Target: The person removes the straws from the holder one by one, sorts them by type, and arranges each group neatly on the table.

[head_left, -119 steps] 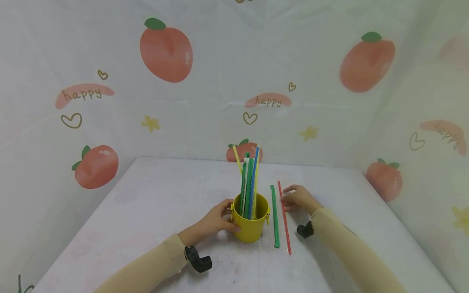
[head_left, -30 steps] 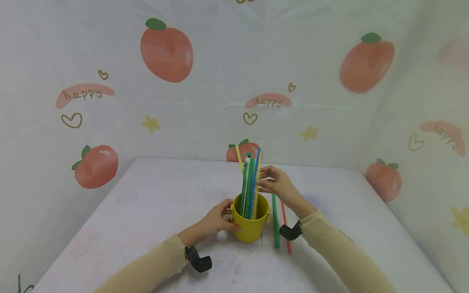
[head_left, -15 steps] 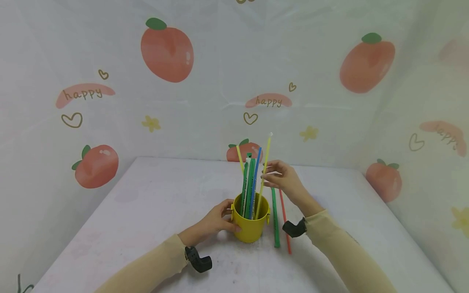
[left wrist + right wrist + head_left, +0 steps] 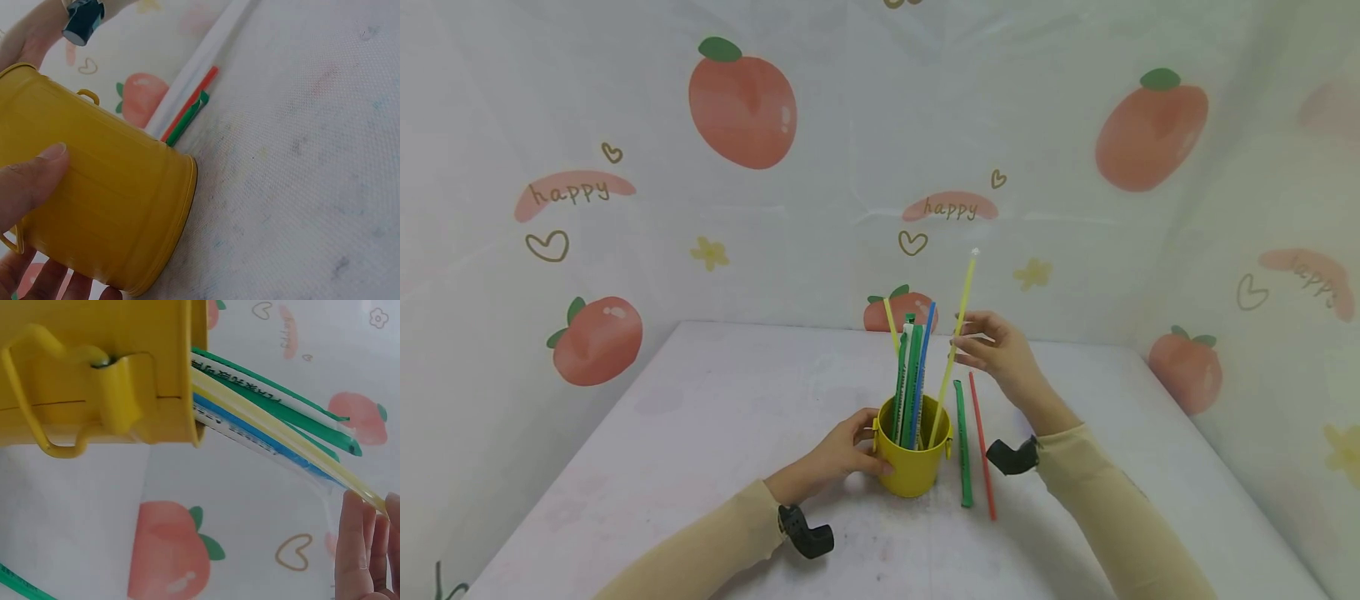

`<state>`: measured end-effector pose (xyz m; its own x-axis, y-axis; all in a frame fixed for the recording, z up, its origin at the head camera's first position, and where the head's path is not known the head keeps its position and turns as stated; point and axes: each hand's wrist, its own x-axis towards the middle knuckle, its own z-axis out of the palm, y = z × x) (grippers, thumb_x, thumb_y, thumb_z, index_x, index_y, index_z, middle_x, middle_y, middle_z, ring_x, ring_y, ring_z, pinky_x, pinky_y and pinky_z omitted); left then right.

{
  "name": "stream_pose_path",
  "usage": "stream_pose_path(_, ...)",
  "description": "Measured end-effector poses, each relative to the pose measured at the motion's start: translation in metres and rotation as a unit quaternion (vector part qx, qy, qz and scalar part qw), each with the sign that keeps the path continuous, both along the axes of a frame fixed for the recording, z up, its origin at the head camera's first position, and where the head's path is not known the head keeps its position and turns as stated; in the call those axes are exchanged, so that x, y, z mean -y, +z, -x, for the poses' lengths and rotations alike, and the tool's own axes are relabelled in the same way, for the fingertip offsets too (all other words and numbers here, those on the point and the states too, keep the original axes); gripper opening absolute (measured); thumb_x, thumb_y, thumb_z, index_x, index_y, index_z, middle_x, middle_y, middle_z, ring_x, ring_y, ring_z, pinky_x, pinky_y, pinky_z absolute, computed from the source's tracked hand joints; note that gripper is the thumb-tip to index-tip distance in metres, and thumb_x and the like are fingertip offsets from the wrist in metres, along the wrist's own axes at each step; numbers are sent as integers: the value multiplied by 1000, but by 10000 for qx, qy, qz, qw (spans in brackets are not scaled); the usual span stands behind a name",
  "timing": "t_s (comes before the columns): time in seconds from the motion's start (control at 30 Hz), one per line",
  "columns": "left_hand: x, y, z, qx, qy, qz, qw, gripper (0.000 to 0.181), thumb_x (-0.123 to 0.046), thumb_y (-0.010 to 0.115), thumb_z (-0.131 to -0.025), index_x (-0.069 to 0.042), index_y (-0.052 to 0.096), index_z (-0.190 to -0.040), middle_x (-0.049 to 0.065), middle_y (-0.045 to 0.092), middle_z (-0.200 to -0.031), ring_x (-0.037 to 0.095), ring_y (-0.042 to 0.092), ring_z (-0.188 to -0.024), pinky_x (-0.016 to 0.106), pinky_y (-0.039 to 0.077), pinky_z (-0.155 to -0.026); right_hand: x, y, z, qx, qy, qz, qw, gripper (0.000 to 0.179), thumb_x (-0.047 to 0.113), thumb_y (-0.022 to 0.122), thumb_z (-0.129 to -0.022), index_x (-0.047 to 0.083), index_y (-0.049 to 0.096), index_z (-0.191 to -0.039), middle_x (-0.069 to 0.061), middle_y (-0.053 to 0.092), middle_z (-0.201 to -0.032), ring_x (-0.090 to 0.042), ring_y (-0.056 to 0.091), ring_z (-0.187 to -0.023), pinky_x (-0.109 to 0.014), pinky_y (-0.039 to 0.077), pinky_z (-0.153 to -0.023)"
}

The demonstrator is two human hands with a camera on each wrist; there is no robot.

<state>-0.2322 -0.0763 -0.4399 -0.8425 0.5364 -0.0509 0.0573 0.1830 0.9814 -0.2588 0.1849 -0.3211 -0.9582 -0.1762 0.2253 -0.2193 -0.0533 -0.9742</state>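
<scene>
My left hand (image 4: 842, 450) grips the side of a small yellow bucket (image 4: 910, 471), thumb in front and fingers behind, as the left wrist view shows. Between thumb and fingers my right hand (image 4: 1003, 350) pinches a yellow straw (image 4: 964, 302) near its middle. The straw leans right, its lower end still inside the bucket. Several other straws stand in there: green-wrapped straws (image 4: 914, 367), a blue straw (image 4: 928, 333) and another yellow straw (image 4: 891, 321). In the right wrist view the held straw (image 4: 294, 447) crosses over the blue one.
A green-wrapped straw (image 4: 963, 446) and a red straw (image 4: 982, 450) lie side by side on the white table (image 4: 737, 400), right of the bucket. A white sheet with printed fruit (image 4: 741, 108) hangs behind the table.
My right hand has gone from beside the red straw to the bucket, taken hold of a yellow straw, and drawn it up and to the right. The left hand and bucket have stayed put.
</scene>
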Motion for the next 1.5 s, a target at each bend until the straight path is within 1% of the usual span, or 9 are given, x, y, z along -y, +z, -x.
stream_pose_path(0.2, 0, 2, -2, 42, 36, 15, 10000, 67, -14, 80, -70, -12, 45, -128, 3, 49, -130, 28, 42, -124, 55, 26, -105, -8, 8, 0, -128, -68, 315, 9994, 29, -3, 62, -85, 15, 57, -107, -5, 52, -96, -15, 62, -90, -33, 53, -79)
stream_pose_path(0.43, 0, 3, -3, 34, 35, 0, 10000, 67, -13, 80, -70, -12, 45, -128, 4, 48, -130, 28, 42, -124, 55, 27, -105, -19, 22, -1, -295, -154, 807, 9962, 32, -6, 61, -84, 16, 60, -107, -3, 51, -91, -16, 61, -89, -32, 54, -78)
stream_pose_path(0.57, 0, 3, -4, -2, 54, 50, 10000, 67, -13, 80, -71, -12, 45, -128, 4, 49, -129, 28, 42, -123, 54, 29, -104, -25, 28, -2, -255, -213, 1003, 9944, 30, -6, 61, -84, 14, 61, -107, -4, 51, -92, -15, 61, -88, -32, 54, -78)
stream_pose_path(0.77, 0, 3, -3, 28, 96, 114, 9999, 68, -15, 81, -70, -13, 45, -127, 4, 48, -130, 28, 42, -124, 53, 30, -104, -33, 34, -2, -114, -322, 1107, 9933, 30, -4, 63, -84, 13, 60, -108, -4, 49, -94, -16, 61, -89, -33, 54, -77)
stream_pose_path(0.93, 0, 3, -3, 19, 71, 39, 10000, 68, -13, 80, -70, -12, 45, -128, 4, 48, -130, 27, 43, -123, 51, 31, -104, -38, 33, -2, -90, -376, 1078, 9934, 30, -3, 63, -84, 12, 60, -109, -3, 51, -93, -16, 61, -90, -33, 54, -77)
stream_pose_path(1.03, 0, 3, -3, -2, 77, 70, 9999, 69, -13, 80, -70, -12, 45, -129, 4, 48, -130, 27, 43, -123, 51, 31, -104, -40, 31, -3, -107, -408, 1045, 9936, 29, -4, 62, -84, 13, 61, -108, -3, 54, -91, -16, 60, -88, -32, 54, -77)
stream_pose_path(1.2, 0, 2, -2, 54, 80, 121, 9999, 69, -12, 80, -69, -11, 45, -129, 5, 48, -130, 30, 42, -124, 53, 30, -104, -47, 26, -2, 6, -333, 1070, 9937, 27, -4, 61, -85, 13, 60, -107, -2, 56, -90, -15, 60, -87, -32, 54, -77)
stream_pose_path(1.33, 0, 4, -2, 124, 51, 100, 9999, 69, -11, 80, -69, -9, 45, -129, 7, 48, -130, 31, 42, -124, 54, 29, -104, -53, 22, -2, 136, -322, 914, 9952, 28, -1, 61, -86, 13, 58, -109, -2, 58, -92, -15, 60, -87, -31, 54, -77)
stream_pose_path(1.5, 0, 5, -4, 40, 72, 122, 9999, 68, -14, 80, -71, -12, 44, -129, 5, 48, -130, 28, 42, -124, 53, 29, -105, -59, 18, -2, 362, -365, 678, 9964, 28, 2, 62, -86, 14, 56, -111, -2, 57, -95, -14, 60, -88, -30, 54, -76)
